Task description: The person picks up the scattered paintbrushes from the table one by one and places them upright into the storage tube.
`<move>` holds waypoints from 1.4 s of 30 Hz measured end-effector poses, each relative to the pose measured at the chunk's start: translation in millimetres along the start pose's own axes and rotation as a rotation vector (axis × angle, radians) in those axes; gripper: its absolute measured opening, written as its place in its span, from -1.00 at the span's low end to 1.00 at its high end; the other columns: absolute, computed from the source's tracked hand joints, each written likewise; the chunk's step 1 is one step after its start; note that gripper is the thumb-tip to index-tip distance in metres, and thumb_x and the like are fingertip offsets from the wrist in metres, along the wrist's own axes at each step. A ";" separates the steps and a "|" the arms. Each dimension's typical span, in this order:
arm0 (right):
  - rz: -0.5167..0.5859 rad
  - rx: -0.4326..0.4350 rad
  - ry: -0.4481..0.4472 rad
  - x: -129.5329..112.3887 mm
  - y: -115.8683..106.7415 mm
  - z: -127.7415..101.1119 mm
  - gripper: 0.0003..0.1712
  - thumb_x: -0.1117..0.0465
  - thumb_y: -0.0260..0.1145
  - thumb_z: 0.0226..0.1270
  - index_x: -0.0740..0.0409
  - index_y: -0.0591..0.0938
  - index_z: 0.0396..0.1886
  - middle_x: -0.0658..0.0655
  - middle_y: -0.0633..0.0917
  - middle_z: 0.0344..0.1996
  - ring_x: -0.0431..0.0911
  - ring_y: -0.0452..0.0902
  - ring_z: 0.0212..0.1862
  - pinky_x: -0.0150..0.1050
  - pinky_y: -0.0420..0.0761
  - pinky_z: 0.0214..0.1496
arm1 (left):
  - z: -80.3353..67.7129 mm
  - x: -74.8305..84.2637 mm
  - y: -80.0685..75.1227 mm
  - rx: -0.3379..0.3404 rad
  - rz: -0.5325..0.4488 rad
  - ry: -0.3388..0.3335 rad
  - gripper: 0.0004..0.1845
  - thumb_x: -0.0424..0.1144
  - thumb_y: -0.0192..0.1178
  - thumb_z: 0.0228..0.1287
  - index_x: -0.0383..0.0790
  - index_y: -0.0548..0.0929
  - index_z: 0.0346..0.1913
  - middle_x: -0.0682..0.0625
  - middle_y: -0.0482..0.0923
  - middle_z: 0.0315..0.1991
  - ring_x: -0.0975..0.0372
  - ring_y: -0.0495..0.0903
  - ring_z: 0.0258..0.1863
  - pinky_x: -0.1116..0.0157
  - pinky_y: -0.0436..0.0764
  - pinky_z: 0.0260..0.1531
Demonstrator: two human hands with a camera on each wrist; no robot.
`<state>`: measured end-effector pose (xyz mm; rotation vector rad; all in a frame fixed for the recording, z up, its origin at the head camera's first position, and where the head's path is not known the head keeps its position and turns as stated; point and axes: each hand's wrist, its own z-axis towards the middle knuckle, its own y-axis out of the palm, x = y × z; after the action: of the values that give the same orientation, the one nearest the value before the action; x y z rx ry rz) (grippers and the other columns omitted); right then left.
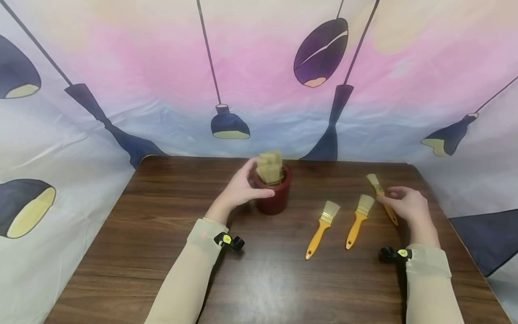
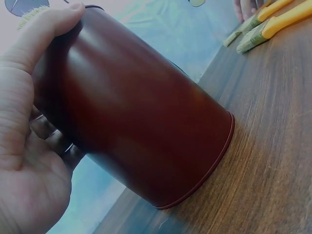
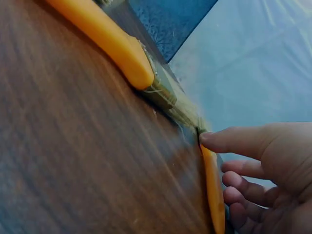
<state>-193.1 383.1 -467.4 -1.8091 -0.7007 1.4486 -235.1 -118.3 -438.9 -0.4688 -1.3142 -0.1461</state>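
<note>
My left hand (image 1: 241, 185) grips a dark red cup (image 2: 141, 112) near its rim, the thumb on the near side and the fingers round the back. The cup's base rests on the table (image 1: 259, 279). Several paintbrushes (image 1: 269, 167) stand in it, bristles up, somewhat blurred. At the right, my right hand (image 1: 408, 206) is over a paintbrush (image 1: 390, 211) with an orange handle, lying on the table. The thumb (image 3: 229, 140) touches that handle by the ferrule, while the other fingers hang loosely bent beside it, with a gap from the index finger.
Two more orange-handled paintbrushes lie between the cup and my right hand: a left one (image 1: 317, 238) and a middle one (image 1: 353, 230), bristles pointing away. A printed cloth (image 1: 259, 67) with lamp pictures hangs behind the table's far edge.
</note>
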 end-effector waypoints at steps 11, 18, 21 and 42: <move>0.006 0.021 0.038 -2.9 3.4 -4.0 -0.28 -0.19 0.40 0.56 0.40 0.69 0.27 0.51 0.72 0.18 0.35 0.59 0.12 0.17 0.65 -0.02 | 0.2 -0.9 1.5 0.000 -0.016 0.008 0.05 -0.26 0.67 0.09 -0.03 0.34 0.64 -0.13 0.54 0.39 -0.02 0.60 0.36 -0.07 0.63 0.34; -0.003 0.040 0.035 -3.7 4.9 -3.4 -0.33 -0.16 0.34 0.61 0.41 0.74 0.19 0.52 0.71 0.17 0.37 0.57 0.15 0.20 0.62 0.01 | 1.4 -0.6 1.5 -0.004 -0.024 0.007 0.06 -0.26 0.67 0.09 -0.03 0.33 0.64 -0.13 0.52 0.41 -0.02 0.58 0.38 -0.08 0.61 0.36; 0.033 0.023 0.036 -5.3 2.9 -2.2 -0.29 -0.19 0.28 0.63 0.42 0.70 0.25 0.53 0.66 0.24 0.32 0.57 0.11 0.02 0.63 -0.11 | 1.6 -0.3 1.4 -0.006 -0.028 0.013 0.07 -0.27 0.67 0.09 -0.03 0.32 0.65 -0.12 0.51 0.43 -0.02 0.57 0.40 -0.09 0.59 0.38; 0.847 0.016 -0.363 -174.4 32.2 -30.3 -0.70 0.19 0.36 0.66 0.30 0.66 0.18 0.02 0.76 -0.12 -0.13 0.68 -0.11 -0.37 0.70 0.06 | 0.5 -1.9 2.2 -0.003 -0.021 0.011 0.06 -0.28 0.68 0.09 -0.01 0.32 0.63 -0.07 0.53 0.40 0.02 0.59 0.37 -0.05 0.61 0.37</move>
<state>-203.6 223.0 -386.1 -1.9439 -0.0430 2.3529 -235.3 -116.4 -441.3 -0.4561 -1.3087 -0.1684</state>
